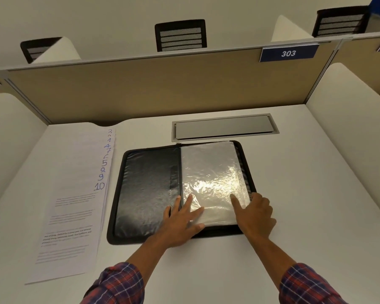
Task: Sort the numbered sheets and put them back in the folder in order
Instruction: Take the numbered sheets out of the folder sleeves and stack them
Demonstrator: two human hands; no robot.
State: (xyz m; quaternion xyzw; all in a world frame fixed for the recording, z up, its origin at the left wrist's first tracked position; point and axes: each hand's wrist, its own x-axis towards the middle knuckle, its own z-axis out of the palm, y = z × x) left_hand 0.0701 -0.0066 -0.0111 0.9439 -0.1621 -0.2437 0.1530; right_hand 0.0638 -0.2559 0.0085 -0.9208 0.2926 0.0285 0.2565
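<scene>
While the folder (180,191) lies open on the white desk (294,216), both hands rest flat on its near edge.

Left hand (182,220) is spread open, fingers on the clear plastic sleeves (211,172) beside the spine, gripping nothing. Right hand (253,213) is loosely open at the sleeves' near right corner, index finger pressing the plastic, holding nothing. Left of the folder, just beside it, the numbered sheets (75,194) lie fanned in a stack, 10 nearest. A grey cable hatch (224,128) sits beyond.

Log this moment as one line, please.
folder open | left hand, right hand flat on sleeves | sheets fanned left, unsorted
</scene>
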